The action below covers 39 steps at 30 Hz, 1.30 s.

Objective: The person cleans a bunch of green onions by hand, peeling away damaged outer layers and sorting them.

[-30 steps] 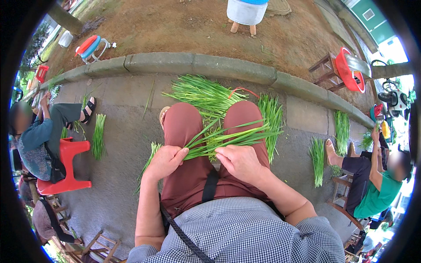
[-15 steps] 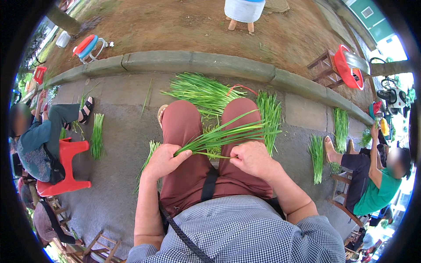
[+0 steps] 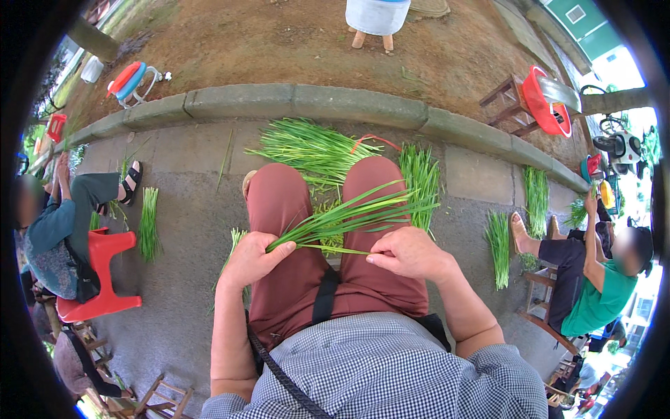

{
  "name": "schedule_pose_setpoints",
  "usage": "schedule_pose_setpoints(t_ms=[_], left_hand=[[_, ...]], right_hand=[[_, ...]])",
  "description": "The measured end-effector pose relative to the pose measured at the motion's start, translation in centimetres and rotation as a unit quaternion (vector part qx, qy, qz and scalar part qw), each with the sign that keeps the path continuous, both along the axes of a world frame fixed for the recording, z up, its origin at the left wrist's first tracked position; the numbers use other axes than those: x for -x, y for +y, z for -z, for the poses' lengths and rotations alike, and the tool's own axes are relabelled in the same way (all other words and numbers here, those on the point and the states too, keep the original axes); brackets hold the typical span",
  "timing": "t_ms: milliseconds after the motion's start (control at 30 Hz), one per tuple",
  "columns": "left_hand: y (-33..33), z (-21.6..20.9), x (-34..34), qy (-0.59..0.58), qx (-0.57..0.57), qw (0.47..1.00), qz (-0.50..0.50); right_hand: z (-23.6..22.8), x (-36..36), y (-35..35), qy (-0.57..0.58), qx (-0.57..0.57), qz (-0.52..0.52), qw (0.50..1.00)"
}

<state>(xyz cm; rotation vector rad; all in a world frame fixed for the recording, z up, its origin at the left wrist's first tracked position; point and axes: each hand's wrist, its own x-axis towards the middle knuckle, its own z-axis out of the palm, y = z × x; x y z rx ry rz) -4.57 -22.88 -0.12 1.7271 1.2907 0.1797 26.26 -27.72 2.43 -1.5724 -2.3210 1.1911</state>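
My left hand (image 3: 251,261) is closed round the lower ends of a bunch of garlic chives (image 3: 349,218), whose leaves fan out to the right over my knees. A single blade (image 3: 336,249) stretches from near the bunch's base to my right hand (image 3: 413,251), which pinches its end between thumb and finger. Beyond my knees lies a large heap of chives (image 3: 307,150) on the pavement. Another pile (image 3: 420,187) rests beside my right knee. Beside my left knee sits a smaller bundle (image 3: 236,241), partly hidden by my hand. Yellowish-green scraps (image 3: 333,241) show between my legs.
A low stone kerb (image 3: 363,105) curves across beyond the heap, with bare soil past it. To the left, a person sits on a red plastic stool (image 3: 105,272); to the right, another in green (image 3: 600,300) sits on a wooden chair. Chive bundles (image 3: 148,223) lie near both.
My hands have moved slightly apart, and more of the single blade shows between them. The whole view has shifted a little.
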Motion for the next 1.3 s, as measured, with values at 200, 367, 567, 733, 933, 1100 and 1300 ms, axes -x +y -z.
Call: schedule_pose_setpoints(t_ms=[200,367,567,733,933,1100,1300], left_hand=[[-0.1,0.2,0.1,-0.008,0.018,1.000,-0.018],[-0.2,1.2,0.5,-0.056,0.038,0.997,-0.043],[-0.1,0.8,0.2,-0.054,0.037,0.997,-0.045],[0.1,0.6,0.5,-0.050,0.067,0.995,-0.058],[0.3,0.4,0.5,-0.049,0.081,0.993,-0.067],[0.2,1.1,0.7,-0.071,0.101,0.989,-0.078],[0.2,1.6,1.1,-0.072,0.100,0.990,-0.069]], right_hand=[[0.6,1.2,-0.2,-0.038,-0.040,-0.041,0.998],[1.5,1.1,-0.6,0.013,-0.130,-0.022,0.991],[0.9,1.2,-1.2,0.161,-0.161,0.082,0.970],[0.2,1.0,-1.2,0.205,-0.154,0.183,0.949],[0.9,1.8,-1.3,0.204,-0.160,0.076,0.963],[2.3,3.8,-1.8,0.154,-0.170,0.018,0.973],[1.9,2.7,-1.2,0.141,-0.208,0.073,0.965]])
